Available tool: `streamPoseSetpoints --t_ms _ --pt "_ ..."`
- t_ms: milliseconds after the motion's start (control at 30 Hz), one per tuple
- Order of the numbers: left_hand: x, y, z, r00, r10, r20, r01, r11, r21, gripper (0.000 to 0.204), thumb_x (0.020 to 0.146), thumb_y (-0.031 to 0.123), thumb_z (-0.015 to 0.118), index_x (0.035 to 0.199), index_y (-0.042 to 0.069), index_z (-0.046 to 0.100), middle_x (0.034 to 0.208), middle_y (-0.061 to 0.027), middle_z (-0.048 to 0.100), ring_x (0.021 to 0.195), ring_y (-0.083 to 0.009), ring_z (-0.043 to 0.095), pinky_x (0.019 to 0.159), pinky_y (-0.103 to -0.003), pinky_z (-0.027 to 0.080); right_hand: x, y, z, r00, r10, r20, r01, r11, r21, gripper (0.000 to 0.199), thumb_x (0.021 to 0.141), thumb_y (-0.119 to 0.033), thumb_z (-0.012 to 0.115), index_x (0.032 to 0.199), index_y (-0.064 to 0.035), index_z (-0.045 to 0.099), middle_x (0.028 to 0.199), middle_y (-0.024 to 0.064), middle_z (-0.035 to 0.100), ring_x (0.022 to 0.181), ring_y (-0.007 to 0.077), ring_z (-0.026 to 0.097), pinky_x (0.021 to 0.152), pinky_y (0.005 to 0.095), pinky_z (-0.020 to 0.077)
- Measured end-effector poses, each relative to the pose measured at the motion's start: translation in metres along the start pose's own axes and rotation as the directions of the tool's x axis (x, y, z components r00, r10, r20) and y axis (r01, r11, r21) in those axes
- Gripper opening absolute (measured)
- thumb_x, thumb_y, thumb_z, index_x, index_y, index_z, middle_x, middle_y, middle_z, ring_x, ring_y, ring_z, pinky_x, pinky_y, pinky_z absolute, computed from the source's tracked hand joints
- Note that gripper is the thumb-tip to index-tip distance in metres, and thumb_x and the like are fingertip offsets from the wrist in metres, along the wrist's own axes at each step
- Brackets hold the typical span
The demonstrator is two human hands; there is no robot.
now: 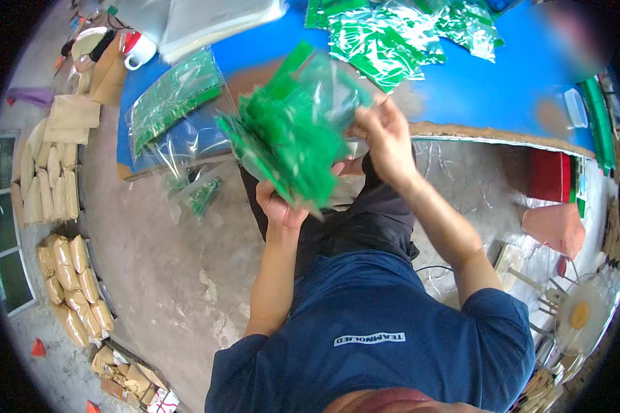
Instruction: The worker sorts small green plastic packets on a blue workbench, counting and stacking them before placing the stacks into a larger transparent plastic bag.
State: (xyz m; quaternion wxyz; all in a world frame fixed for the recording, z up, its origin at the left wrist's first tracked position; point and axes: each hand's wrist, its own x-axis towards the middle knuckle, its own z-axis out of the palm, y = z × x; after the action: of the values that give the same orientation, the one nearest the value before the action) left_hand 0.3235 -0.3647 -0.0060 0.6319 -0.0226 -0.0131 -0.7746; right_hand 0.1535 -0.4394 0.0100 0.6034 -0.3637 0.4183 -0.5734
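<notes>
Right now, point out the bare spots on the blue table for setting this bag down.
Free: the blue table right of centre, between the green packet pile and the clear box. Crowded: the far edge and the left end under the filled clear bag.

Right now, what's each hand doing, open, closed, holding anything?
Left hand: closed from below on the clear bag of green pieces.
Right hand: closed, pinching the same bag's upper edge.

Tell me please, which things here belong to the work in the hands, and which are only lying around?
In hand:
left hand and right hand, both holding the clear bag of green pieces
filled green bags on the blue table

Lying about:
white cup
tan packets on the floor
fan
</notes>
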Motion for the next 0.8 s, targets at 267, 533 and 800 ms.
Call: streamPoseSetpoints --t_ms 267,533,800 --pt "0.018 0.037 -0.013 0.96 0.25 -0.127 -0.104 0.738 0.667 0.058 0.081 0.008 0.063 0.137 0.001 0.047 0.128 -0.0102 0.059 0.121 -0.0257 0.057 0.104 -0.042 0.045 0.021 -0.045 0.005 0.818 0.11 0.565 0.243 0.824 -0.512 0.088 0.079 -0.058 0.074 0.133 0.0043 0.044 0.121 0.0197 0.059 0.101 0.0231 0.058 0.089 0.0377 0.0494" --pt "0.1 0.079 0.024 0.935 -0.034 0.353 -0.35 -0.238 0.906 0.119 0.071 -0.002 0.081 0.156 0.009 -0.002 0.142 -0.0153 0.043 0.126 -0.0272 0.051 0.106 -0.041 0.043 0.076 -0.018 0.009 0.821 -0.085 0.564 0.5 0.584 -0.64 0.107 0.064 -0.037 0.091 0.144 0.0009 0.029 0.13 0.027 0.052 0.123 0.04 0.052 0.103 0.0449 0.043" --pt "0.111 0.094 0.017 0.967 0.076 0.241 -0.243 0.016 0.97 0.114 0.07 0.001 0.083 0.156 0.008 0.009 0.146 -0.0165 0.037 0.131 -0.0278 0.045 0.11 -0.041 0.039 0.092 -0.003 0.029 0.733 -0.267 0.625 0.645 0.564 -0.515 0.124 0.059 -0.037 0.093 0.15 0.0002 0.019 0.141 0.0313 0.043 0.132 0.0414 0.046 0.111 0.0444 0.0378"
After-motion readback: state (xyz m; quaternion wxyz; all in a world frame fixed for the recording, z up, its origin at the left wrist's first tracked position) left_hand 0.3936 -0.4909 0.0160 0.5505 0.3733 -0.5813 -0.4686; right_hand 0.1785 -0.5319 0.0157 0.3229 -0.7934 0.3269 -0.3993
